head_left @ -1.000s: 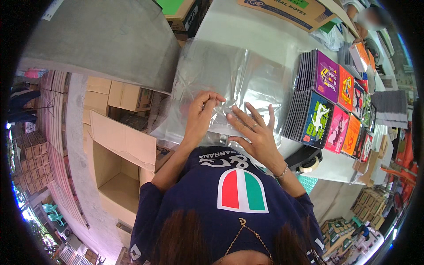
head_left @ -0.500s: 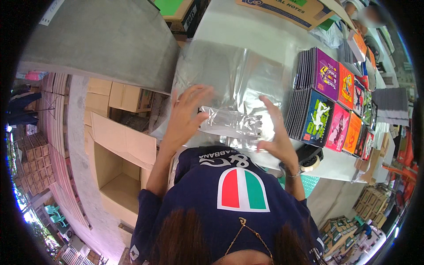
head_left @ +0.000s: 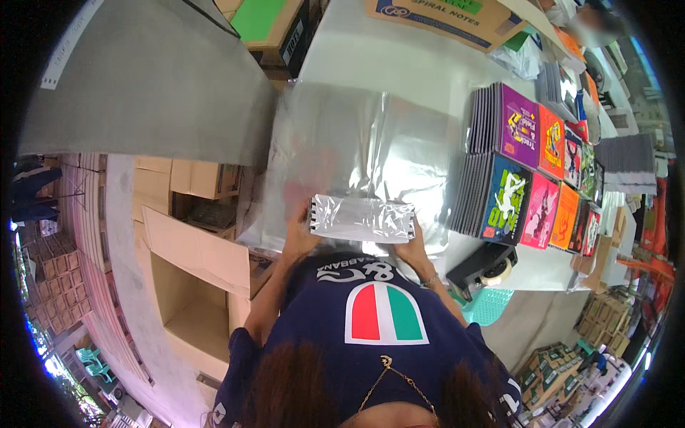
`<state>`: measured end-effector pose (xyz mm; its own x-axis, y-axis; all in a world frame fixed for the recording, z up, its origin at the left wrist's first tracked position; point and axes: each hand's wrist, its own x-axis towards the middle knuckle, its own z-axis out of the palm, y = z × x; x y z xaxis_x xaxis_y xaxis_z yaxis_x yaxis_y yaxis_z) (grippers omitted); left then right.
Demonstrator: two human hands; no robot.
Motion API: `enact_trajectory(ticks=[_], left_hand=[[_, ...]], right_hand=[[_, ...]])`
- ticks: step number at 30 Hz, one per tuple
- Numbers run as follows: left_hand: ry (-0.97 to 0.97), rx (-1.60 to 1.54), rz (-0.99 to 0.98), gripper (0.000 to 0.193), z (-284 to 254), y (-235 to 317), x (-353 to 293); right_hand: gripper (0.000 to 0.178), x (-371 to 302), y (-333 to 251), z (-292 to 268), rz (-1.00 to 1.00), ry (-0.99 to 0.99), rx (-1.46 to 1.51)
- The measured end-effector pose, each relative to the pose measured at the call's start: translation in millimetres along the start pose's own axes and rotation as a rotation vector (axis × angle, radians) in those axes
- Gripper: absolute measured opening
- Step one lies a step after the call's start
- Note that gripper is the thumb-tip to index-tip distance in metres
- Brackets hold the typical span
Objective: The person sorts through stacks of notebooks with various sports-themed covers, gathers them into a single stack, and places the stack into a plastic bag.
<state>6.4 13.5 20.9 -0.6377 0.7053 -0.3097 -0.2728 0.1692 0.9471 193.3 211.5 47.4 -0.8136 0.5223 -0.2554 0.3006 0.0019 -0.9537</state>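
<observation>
A bundle of spiral notebooks (head_left: 362,220) in clear plastic is held close to my body, its narrow side facing up and dark spiral coils showing at both ends. My left hand (head_left: 300,237) grips the left end and my right hand (head_left: 412,246) the right end; most fingers are hidden behind or under it. Beyond it, large clear plastic bags (head_left: 335,132) lie flat on the table. To the right stand stacks of spiral notebooks with bright covers, among them a purple one (head_left: 519,118) and a blue-green one (head_left: 505,200).
A black tape dispenser (head_left: 478,271) sits at the near right table edge. Open cardboard box (head_left: 196,292) is low on the left, below a grey surface (head_left: 157,93). A printed carton (head_left: 442,21) stands at the far side. A green plastic stool (head_left: 486,305) is under the table edge.
Both hands, spread open above the plastic-wrapped bundle before, have come down and closed around its ends. The bundle now stands raised, nearer my body.
</observation>
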Motion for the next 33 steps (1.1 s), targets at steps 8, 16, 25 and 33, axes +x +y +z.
enact_trajectory(ticks=[8,16,25,33], left_hand=[[0.095,0.039,0.117,0.076,17,73,60],[0.086,0.095,0.051,0.070,12,144,245],[-0.067,0.256,0.086,0.068,-29,124,406],[-0.034,0.135,0.285,0.044,-19,99,400]], right_hand=[[0.082,69,-49,-27,-0.038,0.004,0.169],[0.064,235,-82,-48,-0.117,0.023,0.372],[0.061,374,-53,-49,-0.106,0.113,0.046],[0.056,393,-34,-36,-0.195,0.248,-0.102]])
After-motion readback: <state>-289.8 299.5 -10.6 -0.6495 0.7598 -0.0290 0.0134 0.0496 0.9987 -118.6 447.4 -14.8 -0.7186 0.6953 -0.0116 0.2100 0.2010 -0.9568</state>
